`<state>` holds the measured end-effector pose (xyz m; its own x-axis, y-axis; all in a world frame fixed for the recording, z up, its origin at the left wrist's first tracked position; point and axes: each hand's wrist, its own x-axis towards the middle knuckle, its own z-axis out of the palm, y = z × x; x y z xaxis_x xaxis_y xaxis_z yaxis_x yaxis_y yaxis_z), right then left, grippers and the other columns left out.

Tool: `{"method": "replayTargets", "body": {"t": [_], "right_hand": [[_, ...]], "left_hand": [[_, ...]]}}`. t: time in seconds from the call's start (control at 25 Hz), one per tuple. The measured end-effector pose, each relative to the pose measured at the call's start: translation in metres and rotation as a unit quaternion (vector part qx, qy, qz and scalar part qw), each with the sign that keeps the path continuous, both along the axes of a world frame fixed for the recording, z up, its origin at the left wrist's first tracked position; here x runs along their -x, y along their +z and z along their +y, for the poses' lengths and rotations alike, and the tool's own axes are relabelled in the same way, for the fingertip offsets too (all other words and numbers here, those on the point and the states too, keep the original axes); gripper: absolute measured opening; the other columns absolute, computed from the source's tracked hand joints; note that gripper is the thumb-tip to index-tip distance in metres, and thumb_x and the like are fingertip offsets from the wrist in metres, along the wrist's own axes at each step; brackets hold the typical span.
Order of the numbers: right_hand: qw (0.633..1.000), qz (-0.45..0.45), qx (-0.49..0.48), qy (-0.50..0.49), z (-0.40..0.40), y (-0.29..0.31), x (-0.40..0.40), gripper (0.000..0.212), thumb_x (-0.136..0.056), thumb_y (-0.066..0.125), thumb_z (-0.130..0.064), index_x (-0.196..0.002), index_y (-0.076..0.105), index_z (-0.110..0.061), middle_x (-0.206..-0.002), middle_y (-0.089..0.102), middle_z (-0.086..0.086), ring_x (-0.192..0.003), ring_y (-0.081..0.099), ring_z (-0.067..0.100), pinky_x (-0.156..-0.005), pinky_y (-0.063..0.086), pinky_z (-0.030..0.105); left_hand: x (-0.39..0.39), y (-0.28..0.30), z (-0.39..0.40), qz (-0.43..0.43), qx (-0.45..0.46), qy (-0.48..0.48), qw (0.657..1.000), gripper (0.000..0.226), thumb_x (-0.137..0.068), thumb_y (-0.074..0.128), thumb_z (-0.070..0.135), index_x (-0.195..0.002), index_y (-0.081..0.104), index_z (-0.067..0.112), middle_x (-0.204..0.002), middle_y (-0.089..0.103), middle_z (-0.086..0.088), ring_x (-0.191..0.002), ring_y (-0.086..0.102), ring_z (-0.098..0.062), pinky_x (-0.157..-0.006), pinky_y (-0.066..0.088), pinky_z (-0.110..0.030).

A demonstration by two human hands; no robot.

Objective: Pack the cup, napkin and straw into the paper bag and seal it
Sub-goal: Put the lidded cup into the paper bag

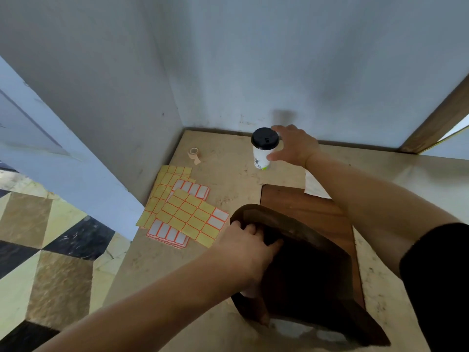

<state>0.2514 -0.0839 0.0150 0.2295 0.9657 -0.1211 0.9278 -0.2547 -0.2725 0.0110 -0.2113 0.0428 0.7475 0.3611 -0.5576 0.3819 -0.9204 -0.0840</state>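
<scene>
Right hand [295, 146] reaches to the far side of the counter [228, 171], fingers spread and curved around the cup [262, 151]; thumb at the cup's lower side, fingertips near the lid [265, 138]. Cannot tell if it really grips yet or just touches. Cup stands upright near the back wall, white with a black lid.

Left hand [247, 246] holds the near-left rim of the bag [304, 262], fingers curled over the edge into the dark opening, thumb outside. Bag is brown, mouth open and facing up, near centre, over a wooden board [304, 201].

Napkin [316, 186], white, lies flat just past the board's far right corner, partly hidden by the right forearm. Straw not visible.

Label sheets [182, 207], yellow and white with orange borders, are fanned in a loose pile on the counter left of the bag. Small tape roll [194, 153] lies far left, apart from the cup. Patterned floor tiles at left.
</scene>
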Motion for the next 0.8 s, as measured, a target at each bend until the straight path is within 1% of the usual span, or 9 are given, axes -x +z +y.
{"method": "replayTargets", "body": {"t": [0.12,0.2,0.36,0.44,0.48,0.56,0.64,0.72,0.8], "right_hand": [[0.999,-0.040,0.031,0.016,0.029,-0.027,-0.010,0.094,-0.072,0.071,-0.051,-0.149,0.019,-0.035,-0.149,0.033,0.008,-0.126,0.042,0.034,-0.092,0.046,0.047],[0.997,-0.062,0.049,0.022,0.047,-0.037,-0.014,0.102,-0.070,0.072,-0.054,-0.150,0.012,-0.037,-0.155,0.023,0.007,-0.131,0.036,0.036,-0.097,0.043,0.050],[0.993,-0.058,0.094,0.048,0.077,-0.055,-0.014,0.113,-0.067,0.075,-0.057,-0.150,0.000,-0.043,-0.162,0.000,0.005,-0.139,0.022,0.042,-0.101,0.037,0.057],[0.989,-0.052,0.125,0.058,0.085,-0.059,-0.011,0.113,-0.068,0.076,-0.056,-0.149,-0.002,-0.045,-0.161,-0.005,0.004,-0.139,0.020,0.043,-0.102,0.037,0.057],[0.988,-0.053,0.135,0.059,0.087,-0.060,-0.010,0.111,-0.069,0.075,-0.054,-0.150,0.000,-0.044,-0.161,-0.003,0.005,-0.138,0.022,0.044,-0.101,0.037,0.056],[0.988,-0.069,0.126,0.053,0.091,-0.064,-0.009,0.104,-0.071,0.075,-0.049,-0.150,0.007,-0.042,-0.157,0.008,0.008,-0.132,0.029,0.044,-0.098,0.041,0.053],[0.992,-0.070,0.104,0.032,0.095,-0.065,-0.010,0.096,-0.072,0.076,-0.038,-0.147,0.017,-0.038,-0.149,0.019,0.011,-0.125,0.036,0.044,-0.094,0.046,0.052],[0.995,-0.052,0.086,0.018,0.097,-0.067,-0.010,0.087,-0.071,0.076,-0.024,-0.141,0.025,-0.035,-0.142,0.022,0.012,-0.117,0.040,0.044,-0.087,0.049,0.050],[0.996,-0.054,0.072,0.012,0.094,-0.068,-0.008,0.081,-0.070,0.073,-0.014,-0.134,0.028,-0.033,-0.137,0.024,0.014,-0.110,0.042,0.044,-0.078,0.049,0.046]], "left_hand": [[0.003,-0.001,0.005,-0.015,0.001,-0.007,1.000,0.112,-0.069,0.078,0.056,-0.152,0.009,0.029,-0.149,0.033,-0.015,-0.134,0.033,-0.035,-0.109,0.032,-0.051],[0.003,0.000,0.008,-0.021,0.002,-0.005,1.000,0.110,-0.069,0.078,0.054,-0.152,0.010,0.027,-0.149,0.033,-0.015,-0.134,0.033,-0.035,-0.108,0.033,-0.051],[0.002,-0.001,0.010,-0.023,-0.009,-0.013,1.000,0.112,-0.070,0.080,0.050,-0.152,0.008,0.026,-0.150,0.031,-0.016,-0.136,0.030,-0.036,-0.110,0.030,-0.051],[0.001,0.000,0.010,-0.028,-0.009,-0.016,0.999,0.109,-0.071,0.078,0.049,-0.152,0.009,0.026,-0.151,0.031,-0.016,-0.137,0.029,-0.036,-0.110,0.030,-0.051],[0.001,0.000,0.010,-0.030,-0.009,-0.017,0.999,0.107,-0.072,0.078,0.048,-0.152,0.009,0.026,-0.150,0.032,-0.015,-0.136,0.030,-0.036,-0.110,0.030,-0.050],[0.002,-0.001,0.010,-0.036,-0.011,-0.017,0.999,0.108,-0.071,0.078,0.050,-0.152,0.010,0.027,-0.150,0.033,-0.014,-0.136,0.031,-0.035,-0.110,0.030,-0.051],[0.001,-0.001,0.012,-0.037,-0.007,-0.015,0.999,0.111,-0.068,0.079,0.054,-0.152,0.011,0.027,-0.151,0.032,-0.014,-0.136,0.031,-0.035,-0.111,0.030,-0.051],[0.001,-0.001,0.014,-0.034,-0.009,-0.015,0.999,0.114,-0.067,0.079,0.055,-0.152,0.008,0.027,-0.152,0.030,-0.015,-0.137,0.030,-0.035,-0.111,0.029,-0.051],[0.001,0.002,0.018,-0.041,-0.014,-0.020,0.999,0.115,-0.067,0.079,0.055,-0.153,0.006,0.027,-0.153,0.029,-0.015,-0.138,0.028,-0.035,-0.111,0.028,-0.051]]}}
